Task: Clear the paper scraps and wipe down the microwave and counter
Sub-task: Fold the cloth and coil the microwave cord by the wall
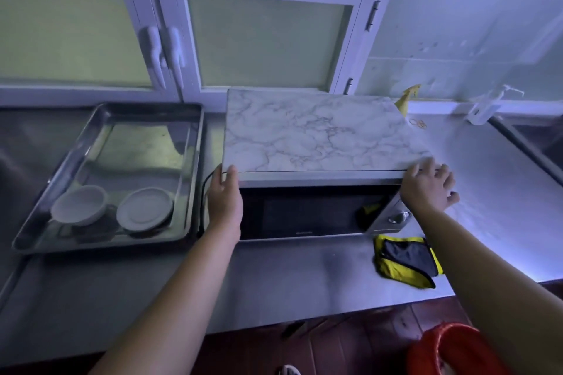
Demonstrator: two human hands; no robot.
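1. The microwave sits on the steel counter, long axis running left to right, dark glass door facing the person.
2. Its top is a flat rectangle with a white, grey-veined marble pattern; the body below is silver metal, with a round dial at its right end.
3. The left hand is at the microwave's front-left corner, thumb against the top edge and fingers along the side. Whether it grips or merely presses, I cannot tell.
4. The right hand lies over the front-right corner with fingers spread and relaxed, holding nothing.
5. A crumpled yellow-and-black cloth lies on the counter just in front of the microwave's right end, partly covered by the right forearm.
6. Left of the microwave is a shiny metal tray with two round white dishes.
7. Behind the microwave's right rear corner a yellow spray bottle is mostly hidden.
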